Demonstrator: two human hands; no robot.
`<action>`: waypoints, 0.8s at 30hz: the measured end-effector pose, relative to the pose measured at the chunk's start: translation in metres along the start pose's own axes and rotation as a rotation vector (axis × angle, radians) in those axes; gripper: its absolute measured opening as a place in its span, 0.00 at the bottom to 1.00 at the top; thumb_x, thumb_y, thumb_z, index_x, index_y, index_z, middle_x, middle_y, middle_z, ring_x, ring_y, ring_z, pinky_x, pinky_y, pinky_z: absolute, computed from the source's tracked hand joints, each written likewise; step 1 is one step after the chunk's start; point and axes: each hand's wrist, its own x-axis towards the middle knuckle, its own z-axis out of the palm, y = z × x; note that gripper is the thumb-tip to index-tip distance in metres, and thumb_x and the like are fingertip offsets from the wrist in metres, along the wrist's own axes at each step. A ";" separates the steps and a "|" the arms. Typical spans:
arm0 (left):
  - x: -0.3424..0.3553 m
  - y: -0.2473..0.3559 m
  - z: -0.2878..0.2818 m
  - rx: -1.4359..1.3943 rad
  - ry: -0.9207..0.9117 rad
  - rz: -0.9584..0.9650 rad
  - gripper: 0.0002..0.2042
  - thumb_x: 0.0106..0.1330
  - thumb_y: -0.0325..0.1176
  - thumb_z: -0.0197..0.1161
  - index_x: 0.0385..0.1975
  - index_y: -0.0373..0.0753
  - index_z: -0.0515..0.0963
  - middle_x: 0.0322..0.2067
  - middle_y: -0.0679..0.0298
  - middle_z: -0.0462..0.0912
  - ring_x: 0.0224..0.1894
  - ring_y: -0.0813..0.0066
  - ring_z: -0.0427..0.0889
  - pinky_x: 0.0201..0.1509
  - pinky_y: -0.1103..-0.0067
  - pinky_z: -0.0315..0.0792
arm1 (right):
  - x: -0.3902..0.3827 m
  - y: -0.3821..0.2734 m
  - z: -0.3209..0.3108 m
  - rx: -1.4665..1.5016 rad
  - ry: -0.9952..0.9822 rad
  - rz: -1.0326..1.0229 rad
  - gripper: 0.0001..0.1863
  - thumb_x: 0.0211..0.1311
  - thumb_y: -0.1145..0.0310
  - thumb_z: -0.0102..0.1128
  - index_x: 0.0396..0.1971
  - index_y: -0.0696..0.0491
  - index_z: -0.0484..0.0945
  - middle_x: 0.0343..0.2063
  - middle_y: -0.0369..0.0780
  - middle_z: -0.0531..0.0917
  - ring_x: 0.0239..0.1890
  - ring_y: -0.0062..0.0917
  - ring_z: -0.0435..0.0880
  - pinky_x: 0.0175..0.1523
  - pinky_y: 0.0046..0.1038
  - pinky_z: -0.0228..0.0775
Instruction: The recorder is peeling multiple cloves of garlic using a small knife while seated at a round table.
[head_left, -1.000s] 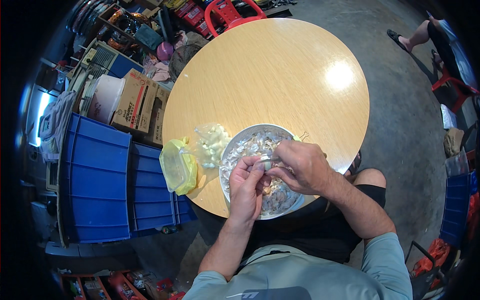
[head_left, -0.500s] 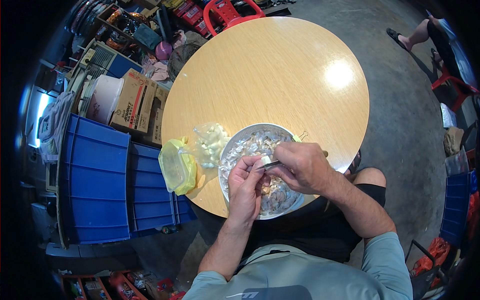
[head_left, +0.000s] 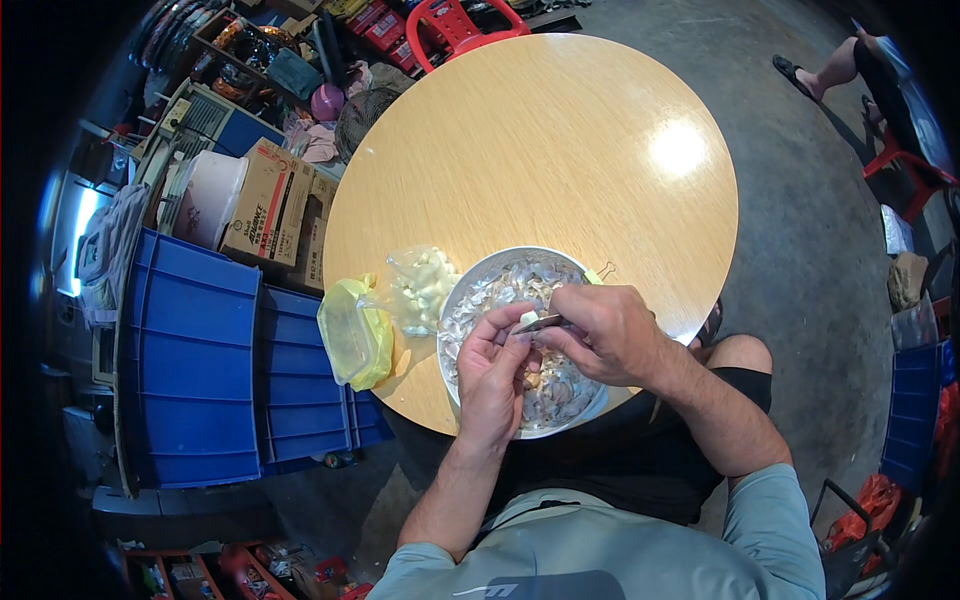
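Over a white bowl (head_left: 449, 385) near the table's front edge, both my hands meet. My left hand (head_left: 490, 380) pinches a small pale piece that looks like a garlic clove (head_left: 529, 318) between thumb and fingers. My right hand (head_left: 615, 335) is closed around a small knife (head_left: 542, 323), its blade against or very near the clove. Whitish, papery skins and some brownish pieces (head_left: 490, 300) fill the bowl; my hands hide its middle. Left of the bowl, a clear plastic bag (head_left: 425, 280) holds several pale cloves.
A clear plastic tub in a yellow bag (head_left: 365, 335) stands at the left edge of the round wooden table (head_left: 530, 150). Blue bins (head_left: 190, 350) and a cardboard box (head_left: 265, 205) are left of it. A red chair (head_left: 460, 30) is behind; another person's leg (head_left: 835, 72) shows far right.
The knife blade has tilted slightly and shifted a little against the clove. My right fingers have moved slightly; my left hand stays almost in place.
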 end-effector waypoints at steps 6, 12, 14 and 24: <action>0.001 0.002 0.004 -0.047 0.028 -0.046 0.14 0.74 0.27 0.57 0.57 0.32 0.74 0.40 0.63 0.83 0.36 0.84 0.79 0.37 0.87 0.73 | 0.000 -0.002 -0.005 0.037 -0.084 0.011 0.13 0.62 0.60 0.66 0.33 0.54 0.75 0.25 0.45 0.82 0.29 0.39 0.85 0.32 0.40 0.75; 0.004 0.004 -0.004 -0.168 0.075 -0.102 0.14 0.75 0.28 0.56 0.57 0.35 0.74 0.42 0.63 0.83 0.38 0.82 0.81 0.38 0.85 0.75 | -0.001 -0.002 -0.010 0.040 -0.193 0.033 0.13 0.62 0.61 0.65 0.33 0.55 0.75 0.25 0.45 0.82 0.30 0.40 0.85 0.34 0.40 0.76; 0.004 0.001 -0.008 -0.174 0.058 -0.084 0.14 0.75 0.28 0.56 0.57 0.35 0.74 0.42 0.63 0.83 0.38 0.82 0.81 0.38 0.85 0.75 | -0.001 -0.001 -0.007 0.044 -0.080 0.040 0.12 0.61 0.64 0.66 0.34 0.55 0.74 0.25 0.45 0.81 0.31 0.40 0.85 0.34 0.40 0.75; 0.002 -0.001 -0.005 -0.157 0.016 -0.067 0.10 0.74 0.27 0.56 0.52 0.35 0.74 0.41 0.61 0.83 0.40 0.79 0.81 0.42 0.83 0.75 | 0.000 -0.002 -0.003 -0.018 -0.022 -0.016 0.16 0.58 0.65 0.69 0.36 0.57 0.71 0.27 0.46 0.78 0.31 0.42 0.83 0.33 0.40 0.75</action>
